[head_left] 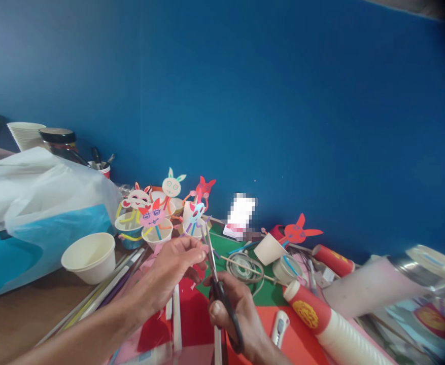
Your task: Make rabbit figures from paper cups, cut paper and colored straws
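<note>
My right hand (237,301) grips black-handled scissors (224,299), their blades pointing up and away from me. Close to the blades, on their left side, my left hand (178,258) is closed in a pinch. What lies between its fingertips is too small to make out. Below both hands, red paper (192,309) lies with white strips (176,319) on it. Just beyond them stand paper cups with cut-out animal figures, among them a pink cat face (152,217), a white rabbit face (171,187) and a red face (204,187).
To the right lie a tilted cup with a red rabbit (300,232), a coiled cord (245,267), a utility knife (280,327) and stacked paper cups (344,334). A white bowl (91,258) and a plastic bag (43,187) are on the left. Behind rises a blue wall (264,101).
</note>
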### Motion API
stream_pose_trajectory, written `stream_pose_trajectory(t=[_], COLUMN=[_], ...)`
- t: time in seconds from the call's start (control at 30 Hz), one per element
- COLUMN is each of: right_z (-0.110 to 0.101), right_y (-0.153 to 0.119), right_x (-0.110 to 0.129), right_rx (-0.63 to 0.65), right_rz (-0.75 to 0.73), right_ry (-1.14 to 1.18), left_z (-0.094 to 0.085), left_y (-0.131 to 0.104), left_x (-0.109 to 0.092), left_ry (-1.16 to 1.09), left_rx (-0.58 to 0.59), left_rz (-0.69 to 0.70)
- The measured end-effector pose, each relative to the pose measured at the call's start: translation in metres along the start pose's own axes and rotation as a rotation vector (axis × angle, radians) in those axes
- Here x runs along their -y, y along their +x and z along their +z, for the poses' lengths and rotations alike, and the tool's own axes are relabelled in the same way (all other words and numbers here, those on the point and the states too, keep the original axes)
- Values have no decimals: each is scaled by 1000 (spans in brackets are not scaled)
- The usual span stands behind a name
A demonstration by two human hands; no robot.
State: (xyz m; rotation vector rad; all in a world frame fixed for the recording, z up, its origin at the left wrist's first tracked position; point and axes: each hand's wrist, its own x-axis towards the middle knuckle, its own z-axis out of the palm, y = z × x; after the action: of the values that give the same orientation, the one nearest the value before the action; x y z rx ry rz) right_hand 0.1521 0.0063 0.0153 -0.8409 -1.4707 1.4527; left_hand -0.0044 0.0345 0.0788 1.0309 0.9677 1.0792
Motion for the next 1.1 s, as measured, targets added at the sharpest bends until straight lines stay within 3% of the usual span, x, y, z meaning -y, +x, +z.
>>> stream_pose_trajectory(t=[0.4, 0.63, 1.1], right_z=[2, 4, 7], right_y=[-3, -2, -1], right_x=[-3, 2, 5], right_rx=[-19, -8, 12], right_rz=[25, 4, -30], right_ry=[56, 63, -3], left_z=[-1, -1, 4], left_y=[1, 1, 0], left_x=[0, 7, 5], left_ry=[27, -67, -46], left_rx=[-28, 51, 3], left_rz=[17, 20, 2])
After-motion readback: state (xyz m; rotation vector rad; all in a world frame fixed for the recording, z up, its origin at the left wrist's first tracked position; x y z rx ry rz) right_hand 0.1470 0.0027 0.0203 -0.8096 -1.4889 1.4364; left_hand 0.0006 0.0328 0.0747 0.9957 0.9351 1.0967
